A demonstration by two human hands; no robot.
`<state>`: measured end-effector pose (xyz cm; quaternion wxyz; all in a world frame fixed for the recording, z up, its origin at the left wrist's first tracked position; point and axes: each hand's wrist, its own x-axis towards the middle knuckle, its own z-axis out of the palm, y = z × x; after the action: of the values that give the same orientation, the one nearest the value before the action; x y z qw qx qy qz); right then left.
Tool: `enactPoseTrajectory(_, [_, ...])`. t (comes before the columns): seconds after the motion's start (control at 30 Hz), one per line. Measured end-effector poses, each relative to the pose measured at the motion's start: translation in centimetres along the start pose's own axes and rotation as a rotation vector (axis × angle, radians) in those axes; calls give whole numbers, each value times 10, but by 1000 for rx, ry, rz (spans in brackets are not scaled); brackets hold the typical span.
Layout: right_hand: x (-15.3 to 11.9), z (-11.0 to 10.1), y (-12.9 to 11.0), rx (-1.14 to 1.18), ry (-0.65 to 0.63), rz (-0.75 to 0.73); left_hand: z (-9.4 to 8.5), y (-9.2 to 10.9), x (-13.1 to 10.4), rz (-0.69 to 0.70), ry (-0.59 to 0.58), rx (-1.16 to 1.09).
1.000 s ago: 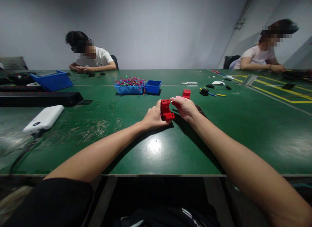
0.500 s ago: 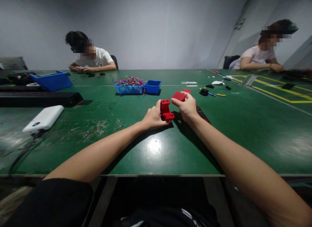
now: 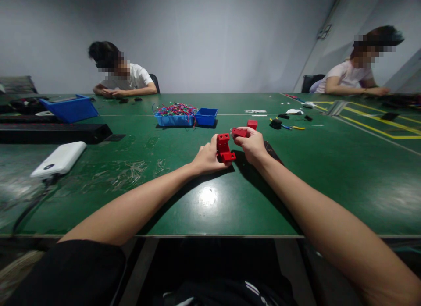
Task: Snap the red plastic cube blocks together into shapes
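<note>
My left hand (image 3: 208, 158) is closed round a red block with holes and a stepped notch (image 3: 225, 148), held just over the green table (image 3: 184, 205). To its right, my right hand (image 3: 252, 144) pinches a smaller red block (image 3: 239, 133) between thumb and fingers. The two held pieces are close together but apart. Behind my right hand's fingers another red block (image 3: 252, 124) shows on the table. A dark flat object (image 3: 272, 152) lies partly hidden beside my right wrist.
Beyond my hands stand a blue bin of coloured wires (image 3: 174, 120) and a small blue bin (image 3: 206, 117). Black parts and pliers (image 3: 292, 128) lie at the right. A white power bank (image 3: 59, 159) with a cable is at the left. Two people sit across the table.
The small red block in my right hand has turned, so a different side faces me, and the fingers have dipped slightly. More of the red block behind shows. My left hand stays put.
</note>
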<state>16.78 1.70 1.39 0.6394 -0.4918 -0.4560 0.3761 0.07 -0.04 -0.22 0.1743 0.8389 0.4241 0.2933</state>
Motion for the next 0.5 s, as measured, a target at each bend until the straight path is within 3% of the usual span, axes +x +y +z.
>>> enactPoseTrajectory(0.23, [-4,3,-13,12,70,88,3,-3,0,-7,6,-1])
enactPoseTrajectory(0.5, [-6,0,-13,-25,29,0,2,-3,0,-5,3,-6])
